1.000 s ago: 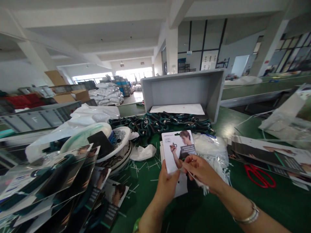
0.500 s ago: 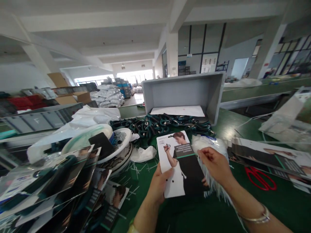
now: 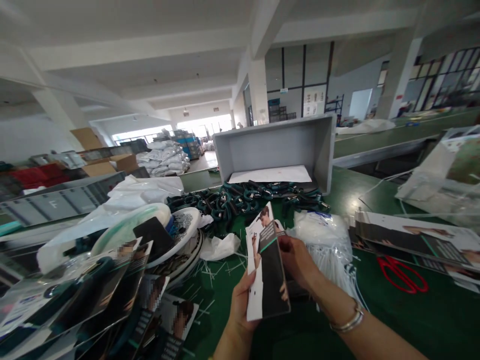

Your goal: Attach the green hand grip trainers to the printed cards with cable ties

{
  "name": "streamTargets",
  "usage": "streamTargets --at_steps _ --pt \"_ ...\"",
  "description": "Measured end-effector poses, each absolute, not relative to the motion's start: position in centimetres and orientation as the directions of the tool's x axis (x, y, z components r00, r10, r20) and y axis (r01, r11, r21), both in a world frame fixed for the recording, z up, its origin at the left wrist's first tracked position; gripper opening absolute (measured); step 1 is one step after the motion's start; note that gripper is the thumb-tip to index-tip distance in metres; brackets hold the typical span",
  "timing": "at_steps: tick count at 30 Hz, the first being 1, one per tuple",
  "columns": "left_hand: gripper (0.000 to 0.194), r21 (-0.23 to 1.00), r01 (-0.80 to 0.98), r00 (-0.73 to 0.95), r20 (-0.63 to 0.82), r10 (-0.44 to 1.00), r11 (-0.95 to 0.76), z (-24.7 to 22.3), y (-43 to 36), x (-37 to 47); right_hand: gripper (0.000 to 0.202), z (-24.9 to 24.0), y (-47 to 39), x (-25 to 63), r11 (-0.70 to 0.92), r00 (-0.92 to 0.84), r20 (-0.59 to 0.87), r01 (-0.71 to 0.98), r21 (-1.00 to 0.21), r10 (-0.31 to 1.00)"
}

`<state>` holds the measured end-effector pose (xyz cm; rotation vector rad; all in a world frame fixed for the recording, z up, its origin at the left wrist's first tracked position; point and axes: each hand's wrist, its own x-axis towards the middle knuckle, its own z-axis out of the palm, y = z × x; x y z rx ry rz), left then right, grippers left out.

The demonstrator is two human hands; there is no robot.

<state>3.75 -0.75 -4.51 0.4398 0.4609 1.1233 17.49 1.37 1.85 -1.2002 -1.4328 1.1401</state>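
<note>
Over the table point(image 3: 337, 325), left hand point(image 3: 241, 303) pinches a card point(image 3: 267, 272), right hand point(image 3: 299, 260) behind, grip unclear.

A stiff, rectangular cardboard card point(image 3: 267, 272), printed in white and black with a green stripe and a photographed figure, is held raised over the green worktop point(image 3: 397, 320). It is tilted, its printed face seen obliquely, its lower left edge clasped.
</note>
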Motion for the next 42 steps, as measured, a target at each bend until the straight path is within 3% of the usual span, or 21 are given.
streamTargets --at_steps 6,11,15,25,37,42 --pt "0.018 0.463 -0.778 0.423 -0.114 0.899 0.425 -5.1 -0.5 3.2 0.015 2.3 0.5 17.5 0.387 -0.238 0.310 0.457 -0.800 0.921" --pt "0.022 0.423 -0.832 0.339 -0.124 0.932 0.359 -6.1 -0.1 2.7 0.018 3.9 0.1 16.7 0.483 -0.337 0.348 0.558 -0.674 0.875" --pt "0.017 0.419 -0.834 0.333 -0.133 0.933 0.358 -6.5 0.0 2.5 0.017 4.4 0.1 16.7 0.540 -0.422 0.342 0.577 -0.613 0.840" --pt "0.013 0.345 -0.842 0.389 -0.142 0.910 0.414 -5.8 -0.5 2.7 0.017 4.4 0.3 17.2 0.570 -0.428 0.376 0.624 -0.535 0.822" --pt "0.016 0.401 -0.838 0.347 -0.135 0.928 0.371 -6.6 -0.2 2.5 0.021 4.5 0.0 17.2 0.594 -0.470 0.364 0.654 -0.469 0.804" --pt "0.020 0.253 -0.869 0.425 -0.055 0.903 0.425 -6.8 -0.3 2.5 0.021 4.1 0.4 17.2 0.582 -0.418 0.407 0.640 -0.502 0.812"
